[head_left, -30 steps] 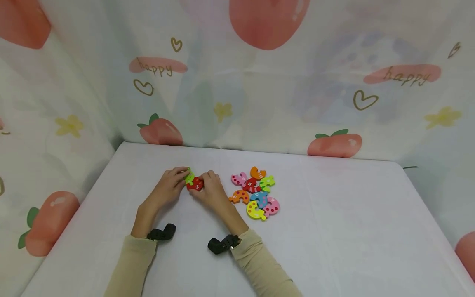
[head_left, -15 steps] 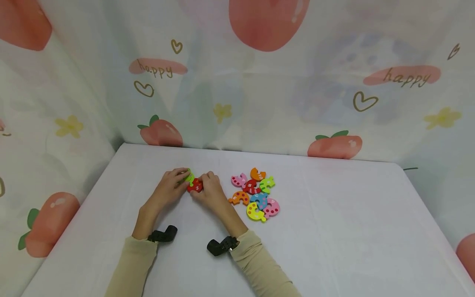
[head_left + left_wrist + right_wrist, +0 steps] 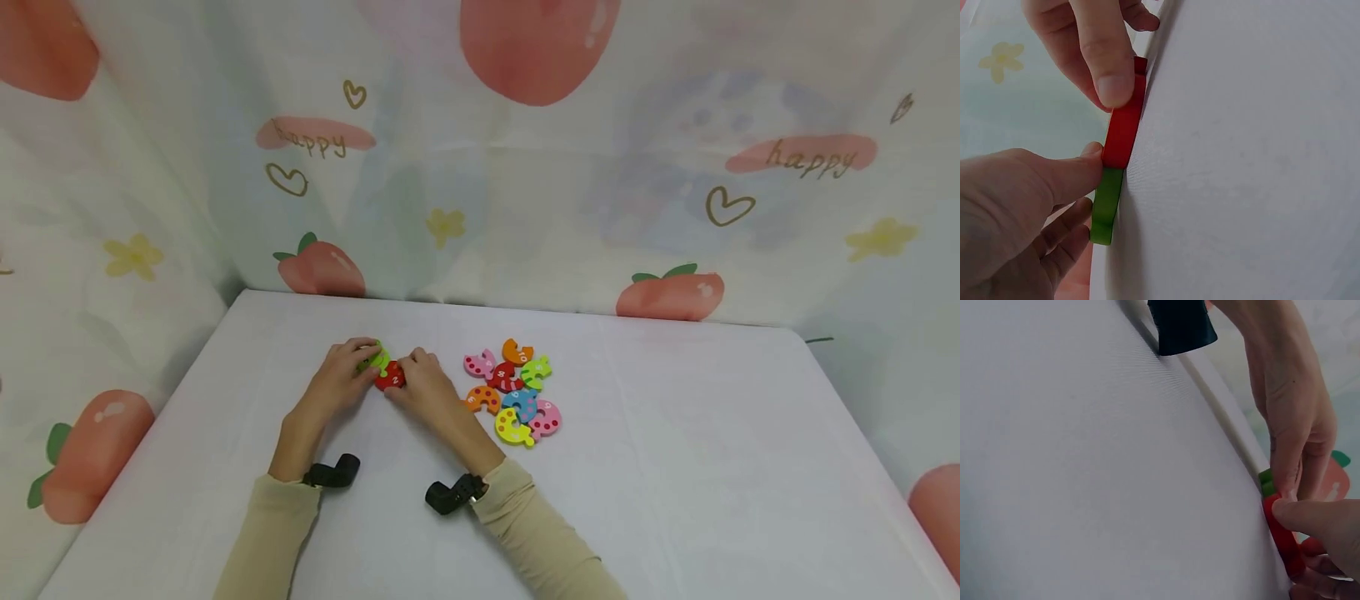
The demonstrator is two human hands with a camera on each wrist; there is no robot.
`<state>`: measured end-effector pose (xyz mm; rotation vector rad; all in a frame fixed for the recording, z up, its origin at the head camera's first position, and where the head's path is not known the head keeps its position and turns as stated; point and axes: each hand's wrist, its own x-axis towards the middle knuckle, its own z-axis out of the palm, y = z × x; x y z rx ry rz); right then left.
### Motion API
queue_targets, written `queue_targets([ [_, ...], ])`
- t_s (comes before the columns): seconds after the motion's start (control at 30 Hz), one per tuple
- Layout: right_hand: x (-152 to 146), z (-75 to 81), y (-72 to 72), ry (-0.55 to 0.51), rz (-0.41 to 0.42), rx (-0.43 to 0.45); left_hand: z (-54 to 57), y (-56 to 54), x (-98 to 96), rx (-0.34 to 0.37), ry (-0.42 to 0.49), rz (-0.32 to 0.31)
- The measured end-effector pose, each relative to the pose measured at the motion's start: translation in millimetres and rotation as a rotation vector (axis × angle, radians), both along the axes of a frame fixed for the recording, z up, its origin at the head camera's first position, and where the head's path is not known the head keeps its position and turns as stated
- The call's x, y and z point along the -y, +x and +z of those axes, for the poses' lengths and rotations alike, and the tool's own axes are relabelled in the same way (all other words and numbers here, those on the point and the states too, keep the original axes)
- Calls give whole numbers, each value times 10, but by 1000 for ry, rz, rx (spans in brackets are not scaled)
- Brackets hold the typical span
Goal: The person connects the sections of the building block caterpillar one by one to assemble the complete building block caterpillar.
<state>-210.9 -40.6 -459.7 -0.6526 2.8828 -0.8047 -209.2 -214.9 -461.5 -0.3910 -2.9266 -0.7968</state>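
Observation:
My left hand (image 3: 333, 382) pinches a light green number puzzle piece (image 3: 380, 359) between thumb and fingers, on the left part of the white table. Against it lies a red puzzle piece (image 3: 390, 377) marked 2, which my right hand (image 3: 429, 390) grips from the right. Seen edge-on in the left wrist view, the green piece (image 3: 1107, 206) and the red piece (image 3: 1125, 134) touch end to end, flat on the cloth. In the right wrist view my right thumb lies on the red piece (image 3: 1281, 536), and my left hand (image 3: 1294, 406) partly hides the green one.
Right of my right hand lies a loose cluster of several coloured number pieces, among them a pink one (image 3: 546, 418), a yellow one (image 3: 512, 427) and an orange one (image 3: 483, 398). The white table (image 3: 675, 450) ends at a printed curtain (image 3: 525, 208) behind.
Both hands stay on the green and red pieces with hardly any movement. The head view has shifted slightly.

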Motion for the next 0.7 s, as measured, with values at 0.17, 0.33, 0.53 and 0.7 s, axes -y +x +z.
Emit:
queue_targets([
  [0.17,-228,113,14,16,25,29,44,14,-39,47,-22,31],
  [0.33,-647,206,21,-37,57,13,69,42,-101,97,-50,62],
  [0.53,-1291,226,61,-84,116,-77,105,95,-190,143,-129,79],
  [0.7,-1717,211,67,-72,78,-116,127,145,-225,131,-182,107],
])
